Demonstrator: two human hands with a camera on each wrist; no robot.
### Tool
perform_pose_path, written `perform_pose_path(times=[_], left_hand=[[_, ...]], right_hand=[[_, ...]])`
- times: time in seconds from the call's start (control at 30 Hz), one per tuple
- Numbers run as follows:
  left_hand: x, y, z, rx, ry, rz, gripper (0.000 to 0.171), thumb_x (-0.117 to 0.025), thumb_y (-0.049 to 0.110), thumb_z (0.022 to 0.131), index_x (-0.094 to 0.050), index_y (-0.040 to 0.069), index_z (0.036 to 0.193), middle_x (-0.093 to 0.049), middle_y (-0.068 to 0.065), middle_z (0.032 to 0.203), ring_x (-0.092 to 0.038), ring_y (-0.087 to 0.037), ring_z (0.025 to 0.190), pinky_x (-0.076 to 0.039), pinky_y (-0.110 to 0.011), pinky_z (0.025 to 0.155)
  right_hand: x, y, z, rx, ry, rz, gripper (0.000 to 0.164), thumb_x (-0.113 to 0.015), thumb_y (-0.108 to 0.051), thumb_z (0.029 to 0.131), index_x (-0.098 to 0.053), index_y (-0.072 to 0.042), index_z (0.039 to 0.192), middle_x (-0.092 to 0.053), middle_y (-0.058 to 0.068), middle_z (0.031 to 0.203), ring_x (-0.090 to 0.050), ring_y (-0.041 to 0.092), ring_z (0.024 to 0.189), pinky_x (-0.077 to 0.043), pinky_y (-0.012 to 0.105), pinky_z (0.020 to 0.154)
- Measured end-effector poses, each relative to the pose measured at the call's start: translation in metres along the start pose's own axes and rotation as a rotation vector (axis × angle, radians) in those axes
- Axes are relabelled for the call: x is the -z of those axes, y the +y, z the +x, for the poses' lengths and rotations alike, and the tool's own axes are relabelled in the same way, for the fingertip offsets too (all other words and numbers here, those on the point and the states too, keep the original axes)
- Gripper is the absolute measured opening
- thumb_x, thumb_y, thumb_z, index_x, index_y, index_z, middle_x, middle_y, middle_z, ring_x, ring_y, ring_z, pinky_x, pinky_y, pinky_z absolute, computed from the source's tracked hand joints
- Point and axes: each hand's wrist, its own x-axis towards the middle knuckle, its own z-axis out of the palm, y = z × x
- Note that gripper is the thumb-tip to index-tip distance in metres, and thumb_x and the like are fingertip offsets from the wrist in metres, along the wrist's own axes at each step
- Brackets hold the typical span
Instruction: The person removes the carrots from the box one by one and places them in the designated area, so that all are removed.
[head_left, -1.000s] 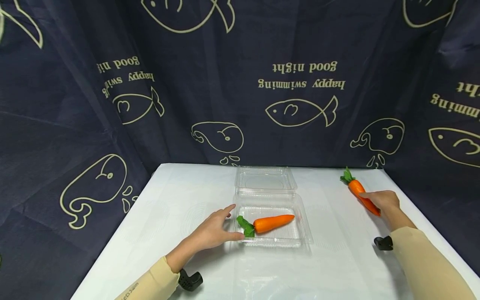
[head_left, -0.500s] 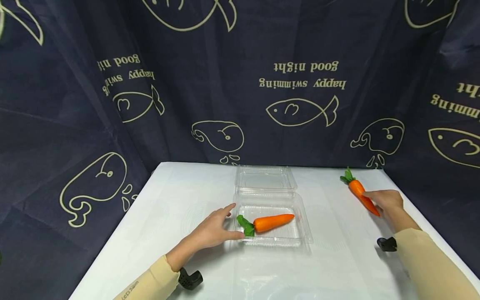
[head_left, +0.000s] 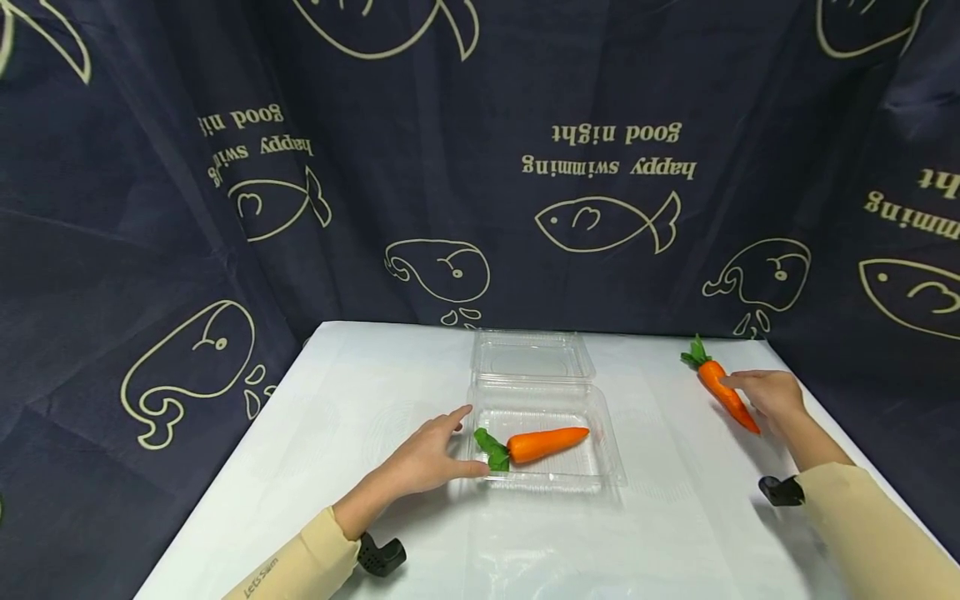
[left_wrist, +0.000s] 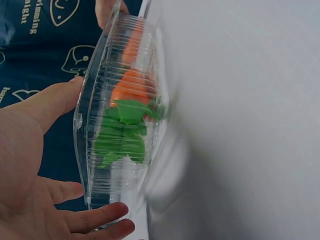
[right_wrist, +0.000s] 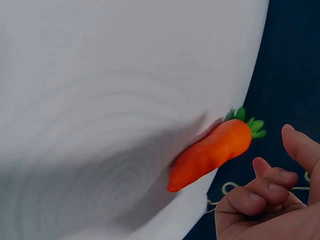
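A clear plastic clamshell container lies with its lid folded back on the table. Inside its base is an orange carrot with green leaves pointing left. My left hand spans the container's left side, thumb at the front corner of the rim, fingers spread toward the back. A second carrot lies on the table at the far right, leaves pointing away. Close beside it is my right hand; the right wrist view shows a gap between the loosely bent fingers and this carrot.
White sheeting covers the table. A dark blue curtain with fish and whale drawings hangs behind and along both sides. Each wrist carries a small black camera mount.
My right hand has drawn slightly back and to the right from the second carrot, which stays where it lay. The left hand and the container have held still.
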Motion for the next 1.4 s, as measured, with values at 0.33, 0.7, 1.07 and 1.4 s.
perform_pose_path(times=[0.33,0.7,1.07,1.4], left_hand=[[0.000,0.001,0.000,0.000,-0.004,-0.005,0.104,-0.081,0.057,0.077,-0.032,0.013,0.159,-0.056,-0.017,0.144,-0.045,-0.039,0.139,-0.037,-0.060,0.113],[0.001,0.002,-0.001,0.008,0.003,-0.006,0.104,-0.081,0.057,0.077,-0.032,0.015,0.159,-0.056,-0.017,0.144,-0.045,-0.038,0.139,-0.036,-0.060,0.113],[0.001,0.001,0.000,-0.001,0.001,0.002,0.103,-0.080,0.058,0.078,-0.033,0.014,0.158,-0.057,-0.017,0.143,-0.045,-0.038,0.139,-0.037,-0.060,0.113],[0.001,0.003,-0.001,0.000,0.002,-0.004,0.103,-0.081,0.056,0.078,-0.033,0.013,0.158,-0.057,-0.018,0.143,-0.046,-0.039,0.138,-0.037,-0.060,0.113]], right_hand=[[-0.005,-0.012,-0.007,0.132,-0.094,-0.028,0.074,-0.069,-0.043,0.091,-0.049,0.005,0.145,-0.040,0.031,0.151,-0.047,0.042,0.124,-0.049,0.052,0.092],[-0.009,-0.037,-0.018,0.297,-0.223,-0.110,0.072,-0.076,-0.045,0.087,-0.056,0.000,0.140,-0.054,-0.002,0.085,-0.036,0.010,0.052,-0.038,0.034,0.053],[-0.020,-0.059,-0.038,0.378,-0.347,-0.129,0.067,-0.076,-0.041,0.088,-0.057,-0.004,0.141,-0.037,-0.011,0.060,-0.038,0.010,0.056,-0.036,0.027,0.053],[-0.033,-0.078,-0.058,0.497,-0.439,-0.155,0.061,-0.079,-0.031,0.087,-0.061,-0.003,0.137,-0.036,-0.010,0.061,-0.034,0.007,0.053,-0.032,0.024,0.052]])
